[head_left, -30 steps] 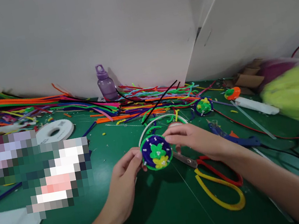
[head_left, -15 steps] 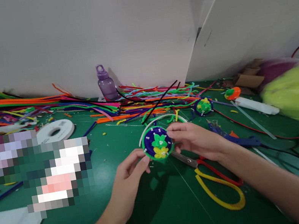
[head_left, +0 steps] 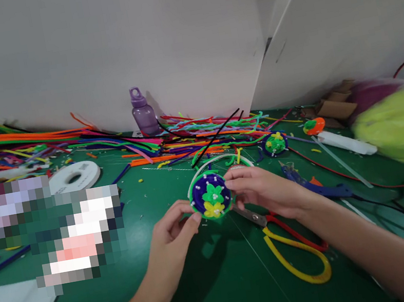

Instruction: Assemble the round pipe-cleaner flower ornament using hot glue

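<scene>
Disc (head_left: 201,194) is up off the tabletop (head_left: 236,301), between my two hands, face tilted toward me. Left grip (head_left: 172,234) pinches its lower-left rim, thumb in front; the other fingers are partly hidden. Right grip (head_left: 265,186) pinches the rim on the right side, fingertips close together. Disc is dark blue, green edge, with a green flower (head_left: 215,194) above a yellow flower (head_left: 214,210), white beads dotted around.

Scissors (head_left: 256,218) lie under and beside my right grip, red and yellow handles toward me. White hoop (head_left: 207,162) just behind the disc, partly covered. Second disc (head_left: 275,144) farther back on the right, blue with green and yellow. Blue glue gun (head_left: 320,189) right of my right grip, beyond the forearm. Pipe cleaners (head_left: 138,146) in loose heaps along the back, purple bottle (head_left: 144,117) upright among them. White spool (head_left: 88,172) flat on the left.
</scene>
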Motion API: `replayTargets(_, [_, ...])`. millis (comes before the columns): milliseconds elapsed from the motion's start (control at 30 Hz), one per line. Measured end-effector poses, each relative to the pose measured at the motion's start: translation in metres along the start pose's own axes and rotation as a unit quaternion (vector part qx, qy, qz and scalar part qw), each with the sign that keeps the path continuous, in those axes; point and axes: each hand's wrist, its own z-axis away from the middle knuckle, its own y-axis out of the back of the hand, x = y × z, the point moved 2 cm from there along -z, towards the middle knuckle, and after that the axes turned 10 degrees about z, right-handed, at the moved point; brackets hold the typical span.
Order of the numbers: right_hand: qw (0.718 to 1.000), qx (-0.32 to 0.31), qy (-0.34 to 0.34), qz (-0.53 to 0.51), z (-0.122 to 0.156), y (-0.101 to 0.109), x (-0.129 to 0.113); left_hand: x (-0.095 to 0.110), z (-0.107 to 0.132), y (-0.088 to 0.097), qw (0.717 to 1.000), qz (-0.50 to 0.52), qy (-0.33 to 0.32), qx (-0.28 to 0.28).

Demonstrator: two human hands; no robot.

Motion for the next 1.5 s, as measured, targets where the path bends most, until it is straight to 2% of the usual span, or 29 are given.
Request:
replayTargets(567, [0.985, 0.013, 0.056, 0.163, -0.0002, 0.0034, -0.0007, 0.003, 0.0013, 0.0012, 1.0, -0.009, -0.01, 0.002])
replayTargets(667, [0.982, 0.014, 0.058, 0.176, 0.0012, 0.004, -0.0021, 0.0053, 0.0004, 0.0002, 0.999, -0.031, -0.011, 0.014])
replayTargets(900, [0.985, -0.022, 0.052, 0.165, 0.0039, 0.0079, -0.0059, 0.0013, -0.0013, 0.0033, 0.999, -0.048, 0.0, 0.001])
replayTargets(1267, [0.974, -0.024, 0.04, 0.223, 0.002, 0.0094, -0.0032, -0.0034, -0.0002, 0.0042, 0.999, 0.028, 0.022, 0.0])
replayTargets(1400, [0.98, -0.05, 0.048, 0.189, 0.0036, 0.0064, -0.0064, -0.0029, -0.0023, 0.004, 0.998, 0.046, 0.042, -0.001])
replayTargets(1500, [0.976, -0.036, 0.048, 0.208, 0.0053, 0.0045, -0.0096, -0.0033, -0.0026, 0.0036, 0.997, 0.063, 0.052, 0.007])
